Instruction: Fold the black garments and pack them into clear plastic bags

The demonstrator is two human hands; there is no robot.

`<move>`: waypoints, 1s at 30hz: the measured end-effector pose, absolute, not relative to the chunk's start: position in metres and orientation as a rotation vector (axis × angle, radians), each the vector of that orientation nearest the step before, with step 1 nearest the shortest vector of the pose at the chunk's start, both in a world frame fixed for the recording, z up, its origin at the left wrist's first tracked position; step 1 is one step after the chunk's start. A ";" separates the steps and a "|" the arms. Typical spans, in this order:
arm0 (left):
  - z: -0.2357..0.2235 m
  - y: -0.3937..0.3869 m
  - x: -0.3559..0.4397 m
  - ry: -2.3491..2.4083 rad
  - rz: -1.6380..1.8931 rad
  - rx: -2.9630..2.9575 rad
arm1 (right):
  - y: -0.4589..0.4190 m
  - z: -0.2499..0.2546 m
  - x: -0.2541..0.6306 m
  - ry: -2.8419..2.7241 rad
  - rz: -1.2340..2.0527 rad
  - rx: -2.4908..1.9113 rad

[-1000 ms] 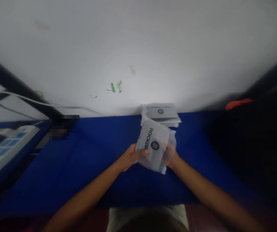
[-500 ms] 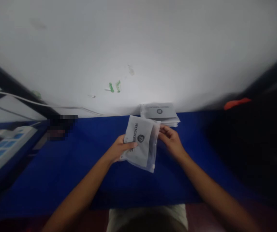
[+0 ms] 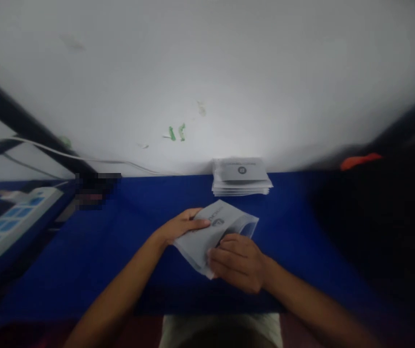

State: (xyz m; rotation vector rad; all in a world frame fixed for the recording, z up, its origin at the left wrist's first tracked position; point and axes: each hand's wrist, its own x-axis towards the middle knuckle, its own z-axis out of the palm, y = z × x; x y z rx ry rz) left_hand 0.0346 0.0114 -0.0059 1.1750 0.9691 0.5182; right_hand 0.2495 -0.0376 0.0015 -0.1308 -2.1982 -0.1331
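Note:
Over the blue table, a frosted plastic zip bag [image 3: 202, 241] with dark printed lettering and a round logo is held tilted. My left hand [image 3: 183, 226] grips its left side, thumb on top across the print. At the bag's right end my right hand [image 3: 238, 261] has its fingers curled at the mouth, which gapes beside them. Those fingertips are partly hidden, so I cannot tell how far inside they reach. Just beyond, a stack of similar printed bags [image 3: 241, 176] lies against the wall.
A white power strip with blue sockets [image 3: 13, 220] lies at the left, and a white cable [image 3: 84, 158] runs along the wall [image 3: 207, 72]. An orange object [image 3: 361, 161] shows at the right beside a large dark shape. Blue cloth [image 3: 149, 193] covers the table.
The bag has turned and tipped, and its mouth now gapes. My right hand went from behind the bag to its edge, then down onto the opening. My left hand kept its grip.

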 end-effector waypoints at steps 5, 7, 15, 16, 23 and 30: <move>-0.013 0.013 0.038 1.401 0.978 1.769 | -0.030 0.000 0.252 -2.170 -0.024 -0.358; -0.007 0.007 0.038 1.289 1.076 1.976 | -0.027 0.000 0.253 -2.150 0.020 -0.444; 0.014 -0.023 0.050 0.861 1.103 2.701 | -0.027 -0.005 0.255 -2.053 0.164 -0.576; 0.013 -0.024 0.051 0.820 1.150 2.715 | -0.027 -0.005 0.255 -2.050 0.169 -0.585; 0.007 -0.024 0.048 0.770 1.221 2.743 | -0.024 -0.006 0.252 -2.047 0.239 -0.550; 0.001 -0.022 0.054 0.827 1.311 2.887 | -0.022 -0.005 0.252 -2.116 0.327 -0.501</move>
